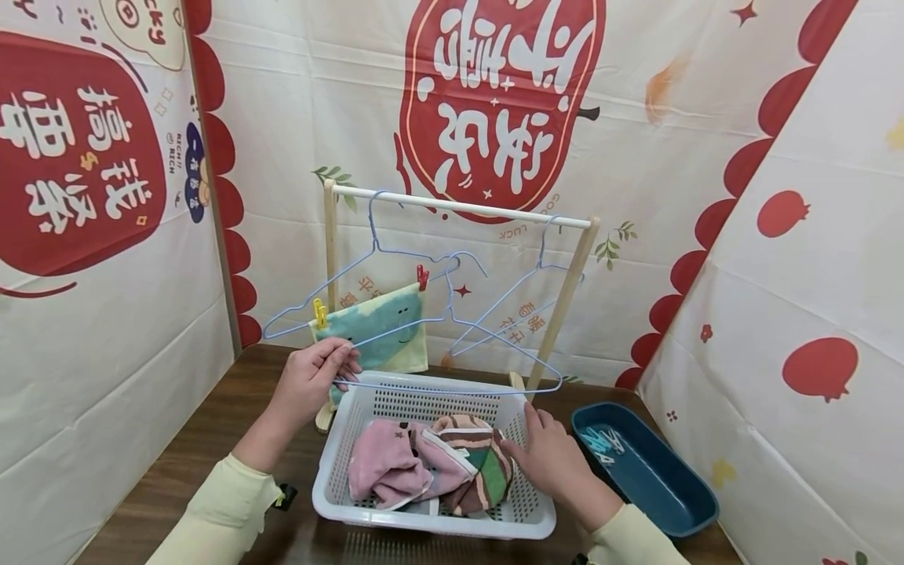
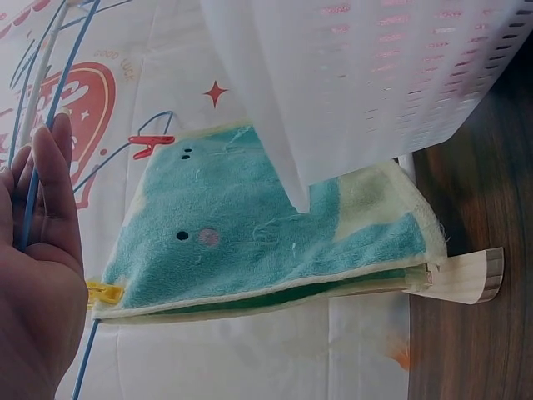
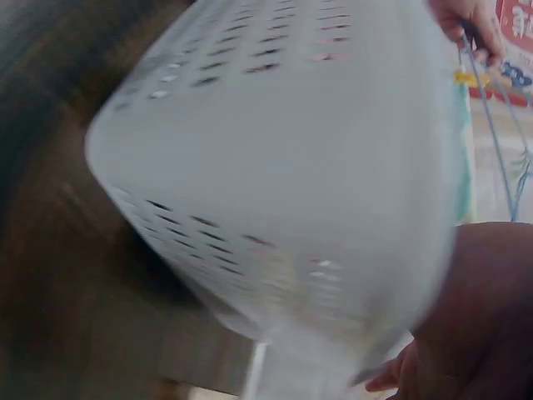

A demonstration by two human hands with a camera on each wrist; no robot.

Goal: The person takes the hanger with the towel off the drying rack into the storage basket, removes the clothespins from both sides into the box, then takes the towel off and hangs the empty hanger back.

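Observation:
A light-blue hanger (image 1: 504, 339) is held at its left end by my left hand (image 1: 311, 380), over the white basket (image 1: 434, 518). My right hand (image 1: 558, 459) is at the basket's right rim, thumb reaching inward near a striped brown and green towel (image 1: 483, 471); its fingers look loosely extended, and whether they touch the towel is unclear. Beside that towel lies a pink towel (image 1: 388, 463). Behind the basket, a teal and cream towel (image 2: 241, 225) hangs from another blue hanger (image 1: 377, 247), pinned with a yellow clip (image 2: 106, 292) and a red clip (image 2: 151, 143).
A wooden rack with a white rod (image 1: 459, 205) stands at the back, with one more blue hanger (image 1: 542, 265) hooked at its right. Right of the basket, a dark blue tray (image 1: 667, 479) holds several clips (image 1: 602, 443). Printed cloth walls surround the brown table (image 1: 176, 479).

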